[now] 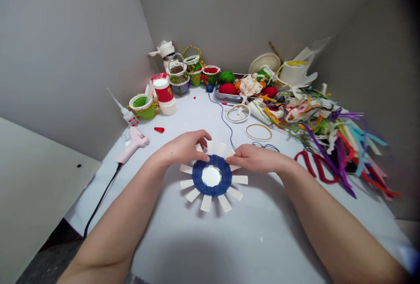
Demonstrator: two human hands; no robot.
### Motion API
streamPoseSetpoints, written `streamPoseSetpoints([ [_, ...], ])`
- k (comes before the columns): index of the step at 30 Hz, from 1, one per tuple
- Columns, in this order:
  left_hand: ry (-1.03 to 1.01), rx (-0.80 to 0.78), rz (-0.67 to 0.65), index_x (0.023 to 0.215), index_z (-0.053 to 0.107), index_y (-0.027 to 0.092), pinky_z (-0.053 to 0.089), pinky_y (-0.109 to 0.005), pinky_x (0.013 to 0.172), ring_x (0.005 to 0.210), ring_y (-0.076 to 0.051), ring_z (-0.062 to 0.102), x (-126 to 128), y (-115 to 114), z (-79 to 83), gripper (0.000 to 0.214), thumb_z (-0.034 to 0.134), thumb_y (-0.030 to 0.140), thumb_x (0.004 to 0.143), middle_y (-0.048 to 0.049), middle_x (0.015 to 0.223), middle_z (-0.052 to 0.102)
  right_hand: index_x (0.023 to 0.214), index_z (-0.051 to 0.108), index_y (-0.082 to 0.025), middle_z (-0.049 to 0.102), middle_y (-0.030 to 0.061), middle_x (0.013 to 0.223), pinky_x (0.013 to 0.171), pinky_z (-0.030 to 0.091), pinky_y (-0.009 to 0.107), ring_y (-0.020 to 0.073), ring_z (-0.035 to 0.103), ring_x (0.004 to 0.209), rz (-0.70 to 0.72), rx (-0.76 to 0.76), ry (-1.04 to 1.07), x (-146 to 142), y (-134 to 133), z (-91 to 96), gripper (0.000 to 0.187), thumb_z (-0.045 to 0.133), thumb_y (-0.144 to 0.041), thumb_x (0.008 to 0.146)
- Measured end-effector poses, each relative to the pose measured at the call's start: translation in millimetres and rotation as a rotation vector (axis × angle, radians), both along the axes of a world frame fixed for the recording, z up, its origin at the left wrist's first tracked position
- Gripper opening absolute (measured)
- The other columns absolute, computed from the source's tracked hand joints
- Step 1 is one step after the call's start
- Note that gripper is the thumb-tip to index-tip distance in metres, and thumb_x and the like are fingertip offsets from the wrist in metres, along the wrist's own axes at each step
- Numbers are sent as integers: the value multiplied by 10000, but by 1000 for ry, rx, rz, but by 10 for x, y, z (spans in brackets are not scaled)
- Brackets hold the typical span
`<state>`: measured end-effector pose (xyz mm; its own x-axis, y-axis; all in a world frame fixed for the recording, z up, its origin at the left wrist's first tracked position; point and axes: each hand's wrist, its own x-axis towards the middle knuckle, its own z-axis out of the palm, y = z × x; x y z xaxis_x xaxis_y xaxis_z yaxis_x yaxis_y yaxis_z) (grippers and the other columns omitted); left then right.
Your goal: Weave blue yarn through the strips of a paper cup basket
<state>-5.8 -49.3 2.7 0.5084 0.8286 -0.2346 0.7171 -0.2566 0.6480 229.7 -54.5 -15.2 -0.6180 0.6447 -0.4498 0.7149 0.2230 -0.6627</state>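
Observation:
Between my hands is a paper cup cut into flared white strips, with a ring of dark blue yarn [199,183] woven round its open middle. My left hand [188,147] grips the far left of the woven cup, thumb on the blue ring and fingers behind the strips. At the far right my right hand [251,158] pinches the ring's edge. Several strips stick out toward me and to the sides. A blue strand [226,120] runs from a small blue yarn ball [209,88] toward my right hand; where it meets the weave is hidden.
A pink glue gun [133,146] with a black cord and a glue bottle [130,117] lie at left. Small woven baskets [177,74] stand at the back. At right are red-handled scissors [316,168], a heap of ribbons [328,122] and a metal tray [229,97] of yarn.

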Motion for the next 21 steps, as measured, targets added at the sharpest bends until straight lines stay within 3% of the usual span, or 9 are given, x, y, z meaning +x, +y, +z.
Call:
streamPoseSetpoints([
  [2,-38,38,-73,1158,539,235,442,-266,760,907,-179,585,73,-42,20,518,683,345,673,-19,1020,660,577,516,-155,409,-17,538,458,248,228,89,311,493,31,-6,6,-17,-27,26,443,417,-507,826],
  [6,-55,13,-145,1138,570,233,429,-247,694,768,-144,586,199,-80,-8,452,664,277,698,10,877,663,590,508,-156,388,-19,541,459,252,232,90,306,491,82,-6,13,-36,-64,34,470,374,-517,860],
  [14,-72,42,19,1053,618,215,421,-233,626,681,-128,582,163,-19,-124,358,637,228,696,20,773,648,760,591,-162,525,1,676,562,344,233,121,432,615,89,89,110,106,-9,121,468,395,-574,863],
  [21,-39,77,104,1034,626,202,425,-234,615,681,-134,596,151,-11,-127,357,635,205,677,19,756,660,779,597,-175,564,12,674,590,348,248,141,488,640,-87,315,135,208,-10,243,387,396,-486,890],
])
